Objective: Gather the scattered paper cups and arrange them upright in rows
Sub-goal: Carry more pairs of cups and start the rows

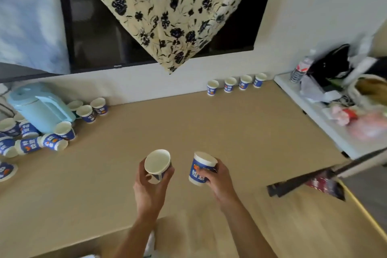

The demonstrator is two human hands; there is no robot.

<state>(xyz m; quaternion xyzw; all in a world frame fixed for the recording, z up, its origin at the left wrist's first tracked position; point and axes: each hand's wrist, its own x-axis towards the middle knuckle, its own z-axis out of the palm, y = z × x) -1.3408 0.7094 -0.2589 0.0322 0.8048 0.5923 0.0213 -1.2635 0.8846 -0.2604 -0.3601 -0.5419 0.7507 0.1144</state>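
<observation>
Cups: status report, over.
Left hand grips a cup, right hand a second cup. Four cups upright in row by wall. Loose cups beside kettle.

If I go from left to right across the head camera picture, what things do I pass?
scattered cups → first held cup in the left hand → second held cup in the right hand → row of four upright cups → water bottle

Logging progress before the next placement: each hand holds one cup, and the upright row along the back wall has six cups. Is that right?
Not quite. The head view shows four cups, not six, in the upright row along the back wall. The left hand holds one cup and the right hand another.
</observation>
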